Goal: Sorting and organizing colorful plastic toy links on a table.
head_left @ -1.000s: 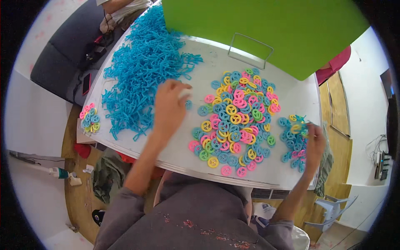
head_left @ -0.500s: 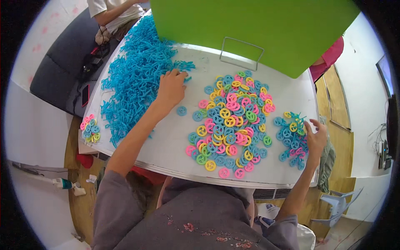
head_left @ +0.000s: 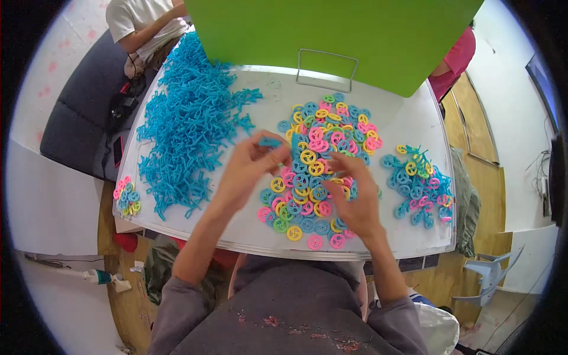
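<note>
My left hand [head_left: 253, 168] is closed in a pinch above the table's middle, with a small blue plastic piece [head_left: 269, 142] between its fingers. My right hand [head_left: 357, 198] hovers over the pile of small ring-shaped wheels [head_left: 307, 157] in pink, yellow, blue and green. Its thumb and curved fingers are apart, and I see nothing between them. Left of my left hand spreads a large heap of thin, branching blue plastic pieces [head_left: 189, 106]. A smaller pile of blue pieces with wheels on them [head_left: 420, 186] lies at the table's right.
A green board [head_left: 337, 41] with a metal wire loop [head_left: 327, 71] stands along the far side of the white table [head_left: 236, 228]. A small cluster of wheels [head_left: 128, 196] sits at the left corner. Two other people are partly visible beyond the table. At right is a grey-blue plastic chair [head_left: 488, 275].
My left hand has come from the blue heap toward the middle with a blue piece. The right hand has left the right-hand pile and moved left over the wheels. The view has shifted slightly.
</note>
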`<state>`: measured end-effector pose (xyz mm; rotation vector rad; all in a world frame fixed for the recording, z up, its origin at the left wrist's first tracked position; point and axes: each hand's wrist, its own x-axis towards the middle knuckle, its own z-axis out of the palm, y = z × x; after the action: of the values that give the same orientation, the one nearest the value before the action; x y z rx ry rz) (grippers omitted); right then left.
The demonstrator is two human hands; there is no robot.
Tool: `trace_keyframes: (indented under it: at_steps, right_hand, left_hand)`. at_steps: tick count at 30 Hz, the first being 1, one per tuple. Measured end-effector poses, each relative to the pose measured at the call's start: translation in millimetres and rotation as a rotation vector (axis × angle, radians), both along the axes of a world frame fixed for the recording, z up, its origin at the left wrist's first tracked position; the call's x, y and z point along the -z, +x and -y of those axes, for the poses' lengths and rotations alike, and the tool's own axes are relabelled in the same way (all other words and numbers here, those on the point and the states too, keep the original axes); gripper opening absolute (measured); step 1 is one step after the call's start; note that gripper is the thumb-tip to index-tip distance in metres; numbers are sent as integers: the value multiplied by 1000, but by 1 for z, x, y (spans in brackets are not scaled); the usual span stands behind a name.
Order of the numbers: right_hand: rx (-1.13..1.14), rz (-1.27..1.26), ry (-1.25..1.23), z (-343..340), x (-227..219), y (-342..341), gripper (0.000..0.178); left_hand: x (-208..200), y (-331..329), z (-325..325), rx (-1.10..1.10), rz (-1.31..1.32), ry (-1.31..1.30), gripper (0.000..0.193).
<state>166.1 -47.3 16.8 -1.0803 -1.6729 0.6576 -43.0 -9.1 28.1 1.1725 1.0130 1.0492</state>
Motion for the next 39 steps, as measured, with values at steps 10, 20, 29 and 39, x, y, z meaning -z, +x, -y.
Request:
trace_keyframes:
  at_steps: [10,20,29,39]
  right_hand:
    - [-41,90,141,9,21,-3,38]
    - [-37,-383,-424,11,23,-13,18]
    - [20,-214,-270,8,33,-19,23]
    - [-77,65,-55,8,15,-19,28]
  left_hand:
    - [21,32,46,131,272,-376,24]
    - [68,-35,4,-429,-1098,669,22]
    - [30,-17,38,-269,-250,109,13]
    - [38,12,48,-138,341,-198,14]
